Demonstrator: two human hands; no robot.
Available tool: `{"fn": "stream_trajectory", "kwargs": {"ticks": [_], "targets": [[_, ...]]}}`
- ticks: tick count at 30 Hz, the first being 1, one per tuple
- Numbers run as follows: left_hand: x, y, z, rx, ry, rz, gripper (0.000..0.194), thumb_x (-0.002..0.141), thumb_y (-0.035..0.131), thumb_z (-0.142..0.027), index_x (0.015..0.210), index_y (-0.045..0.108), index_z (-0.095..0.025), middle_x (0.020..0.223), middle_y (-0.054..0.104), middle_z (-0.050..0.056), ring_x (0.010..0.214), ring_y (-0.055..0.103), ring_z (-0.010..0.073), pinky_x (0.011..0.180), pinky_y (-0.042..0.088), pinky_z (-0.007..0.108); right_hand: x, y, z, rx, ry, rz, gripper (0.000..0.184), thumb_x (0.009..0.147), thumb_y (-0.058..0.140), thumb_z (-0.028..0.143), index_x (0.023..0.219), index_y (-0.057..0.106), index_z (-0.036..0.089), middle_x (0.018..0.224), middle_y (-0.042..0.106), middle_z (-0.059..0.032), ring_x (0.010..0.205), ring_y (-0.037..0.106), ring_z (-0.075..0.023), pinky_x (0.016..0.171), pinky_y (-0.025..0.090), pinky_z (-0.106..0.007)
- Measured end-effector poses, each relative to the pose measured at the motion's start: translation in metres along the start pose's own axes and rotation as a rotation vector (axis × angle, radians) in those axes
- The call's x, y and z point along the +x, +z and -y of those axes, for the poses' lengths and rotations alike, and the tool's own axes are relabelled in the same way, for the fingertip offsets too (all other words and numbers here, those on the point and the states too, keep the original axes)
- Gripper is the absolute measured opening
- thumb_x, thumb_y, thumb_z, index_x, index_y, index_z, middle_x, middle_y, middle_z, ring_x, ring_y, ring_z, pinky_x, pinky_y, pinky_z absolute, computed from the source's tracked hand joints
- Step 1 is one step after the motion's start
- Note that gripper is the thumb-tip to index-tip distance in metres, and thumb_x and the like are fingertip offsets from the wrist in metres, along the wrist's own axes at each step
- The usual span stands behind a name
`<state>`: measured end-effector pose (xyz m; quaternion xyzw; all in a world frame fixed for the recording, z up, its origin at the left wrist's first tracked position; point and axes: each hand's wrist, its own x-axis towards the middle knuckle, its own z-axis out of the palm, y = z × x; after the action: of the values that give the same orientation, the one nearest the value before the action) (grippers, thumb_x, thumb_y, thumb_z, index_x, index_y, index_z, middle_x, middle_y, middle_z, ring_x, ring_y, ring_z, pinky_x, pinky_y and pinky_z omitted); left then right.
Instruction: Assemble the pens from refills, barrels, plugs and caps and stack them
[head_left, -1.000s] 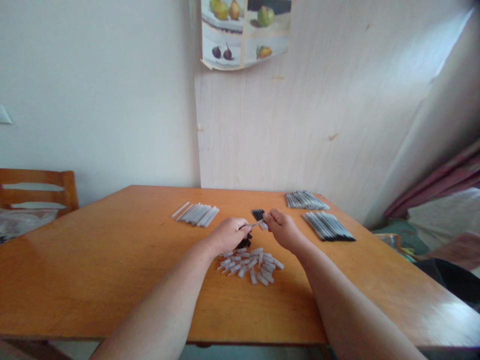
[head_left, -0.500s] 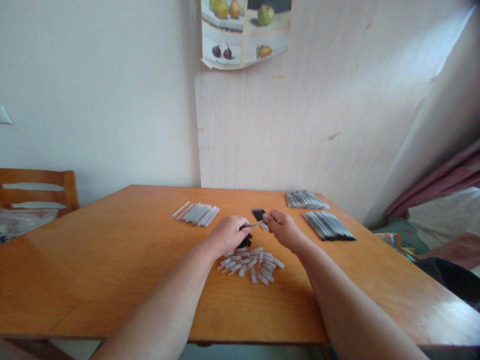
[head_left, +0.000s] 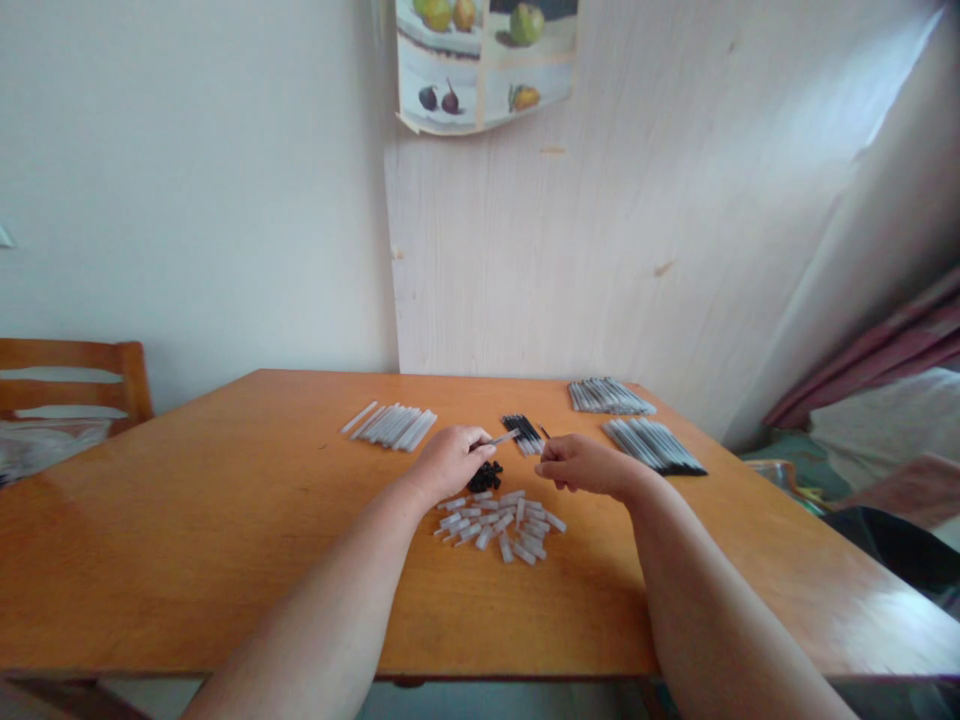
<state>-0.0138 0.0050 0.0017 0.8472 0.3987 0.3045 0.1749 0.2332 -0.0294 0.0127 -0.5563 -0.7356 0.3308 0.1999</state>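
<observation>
My left hand (head_left: 452, 462) is closed round a thin pale pen tube (head_left: 504, 437), whose free end points right and slightly up. To its right, my right hand (head_left: 576, 463) is curled with the fingers pressed together. A thin dark tip (head_left: 544, 431) shows just above its thumb side; whether the hand holds it cannot be made out. Between and behind the hands lies a row of thin black-and-white sticks (head_left: 523, 433). A heap of small black plugs (head_left: 486, 476) is beside my left hand. Nearer me are scattered translucent white caps (head_left: 504, 525).
Pale empty-looking tubes (head_left: 394, 426) lie side by side at the back left of the wooden table (head_left: 225, 520). Two rows of grey pens with dark ends, one nearer (head_left: 654, 446) and one farther (head_left: 611, 396), lie at the right. A wooden chair (head_left: 135, 380) stands left.
My hands have moved apart: the right one has come off the tube's end, turned and shifted right and down. The tube stays in my left hand, its free end now uncovered.
</observation>
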Motion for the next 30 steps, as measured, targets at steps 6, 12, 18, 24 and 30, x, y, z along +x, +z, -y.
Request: {"fn": "stream_trajectory", "kwargs": {"ticks": [6,12,18,24,30], "targets": [[0.000,-0.001,0.001,-0.006,-0.006,-0.015,0.029,0.086,0.050,-0.038,0.089,0.070,-0.018,0.081,0.070,0.003,0.073,0.058,0.0157,0.063,0.037,0.025,-0.012,-0.007,0.002,-0.105,0.025,0.323,0.012,0.068,0.064,0.028,0.073,0.062,0.017,0.066,0.066,-0.0027,0.052,0.058,-0.0133,0.045,0.041,-0.021],[0.000,-0.001,0.004,-0.013,-0.024,-0.033,0.030,0.087,0.049,-0.040,0.092,0.070,-0.019,0.081,0.069,0.003,0.072,0.058,0.0151,0.062,0.036,0.024,-0.011,-0.001,0.002,-0.176,0.066,0.336,0.019,0.059,0.069,0.024,0.077,0.065,0.017,0.068,0.068,-0.0027,0.051,0.058,-0.0137,0.043,0.038,-0.021],[0.001,-0.001,0.004,-0.012,-0.024,-0.044,0.030,0.087,0.050,-0.040,0.092,0.071,-0.019,0.080,0.070,0.002,0.071,0.057,0.0147,0.062,0.036,0.024,-0.006,0.002,-0.007,-0.250,0.065,0.242,0.011,0.060,0.066,0.020,0.070,0.063,0.018,0.062,0.064,-0.0009,0.051,0.056,-0.0136,0.045,0.036,-0.022],[0.002,-0.002,0.007,-0.036,-0.042,-0.072,0.029,0.086,0.050,-0.040,0.091,0.070,-0.019,0.080,0.070,0.002,0.073,0.059,0.0155,0.066,0.039,0.025,-0.001,0.002,-0.007,-0.320,0.069,0.096,0.006,0.059,0.064,0.015,0.063,0.061,0.018,0.058,0.062,-0.0001,0.052,0.053,-0.0128,0.048,0.032,-0.022],[0.007,-0.003,0.010,-0.165,-0.091,-0.201,0.024,0.084,0.054,-0.037,0.091,0.067,-0.019,0.085,0.070,0.002,0.077,0.061,0.0154,0.073,0.044,0.027,0.004,0.003,-0.005,-0.131,-0.002,-0.062,0.004,0.067,0.061,0.018,0.068,0.057,0.017,0.061,0.060,0.0003,0.054,0.054,-0.0114,0.048,0.033,-0.021]]}}
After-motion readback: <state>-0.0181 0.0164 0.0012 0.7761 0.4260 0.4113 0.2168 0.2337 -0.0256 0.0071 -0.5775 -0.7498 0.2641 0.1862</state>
